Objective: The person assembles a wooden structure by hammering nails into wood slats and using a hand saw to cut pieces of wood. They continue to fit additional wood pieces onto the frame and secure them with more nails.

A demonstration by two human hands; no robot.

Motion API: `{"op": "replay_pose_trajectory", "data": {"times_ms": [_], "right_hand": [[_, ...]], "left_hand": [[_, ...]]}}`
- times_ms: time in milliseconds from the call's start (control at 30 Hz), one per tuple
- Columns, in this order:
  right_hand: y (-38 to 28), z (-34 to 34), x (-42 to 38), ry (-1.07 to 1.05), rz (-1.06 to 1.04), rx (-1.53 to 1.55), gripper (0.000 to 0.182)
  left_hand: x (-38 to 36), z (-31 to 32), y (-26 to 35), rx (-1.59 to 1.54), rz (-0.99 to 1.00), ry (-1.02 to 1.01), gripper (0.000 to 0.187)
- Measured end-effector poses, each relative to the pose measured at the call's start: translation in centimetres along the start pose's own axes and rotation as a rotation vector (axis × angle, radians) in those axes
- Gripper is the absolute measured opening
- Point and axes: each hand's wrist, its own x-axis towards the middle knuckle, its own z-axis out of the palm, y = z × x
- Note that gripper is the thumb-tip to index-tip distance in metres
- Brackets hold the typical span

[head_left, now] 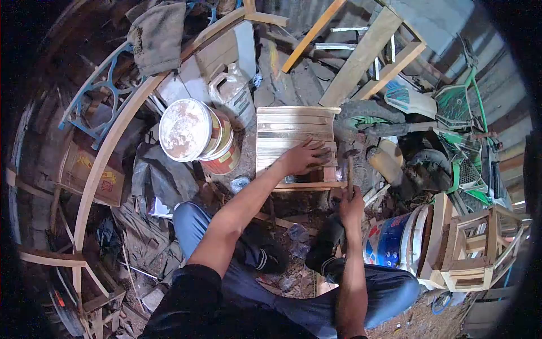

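Observation:
A slatted wooden crate [294,133] stands on the ground ahead of me, its pale strips side by side across the top. My left hand [305,157] lies on the strips near the crate's right side, fingers stretched out. Part of the nearer side is uncovered, with a wooden rail [310,185] along the front. My right hand [352,204] is wrapped round the handle of a hammer [350,169], held upright just right of the crate. The hammer's head is close to the crate's right edge. Whether anything small lies under my left fingers is hidden.
Left of the crate are a paint bucket [183,130] and a plastic jerrycan [233,96]. A blue bucket [389,240] and a wooden frame [480,248] lie at right. Planks [361,56] lean behind; a green bicycle [466,124] stands far right. Scraps litter the ground.

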Motion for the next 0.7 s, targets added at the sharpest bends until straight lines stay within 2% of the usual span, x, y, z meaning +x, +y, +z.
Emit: {"op": "replay_pose_trajectory", "data": {"times_ms": [333,533,700], "right_hand": [[1.1,0.3,0.1,0.006,-0.041,-0.024,0.023],[1.0,0.5,0.3,-0.041,0.035,-0.005,0.025],[0.9,0.6,0.4,-0.033,0.02,-0.023,0.026]], "left_hand": [[0.0,0.0,0.2,-0.038,-0.014,0.019,0.045],[0.0,0.0,0.3,-0.113,-0.029,0.038,0.039],[0.0,0.4,0.1,-0.105,-0.019,0.074,0.04]]}}
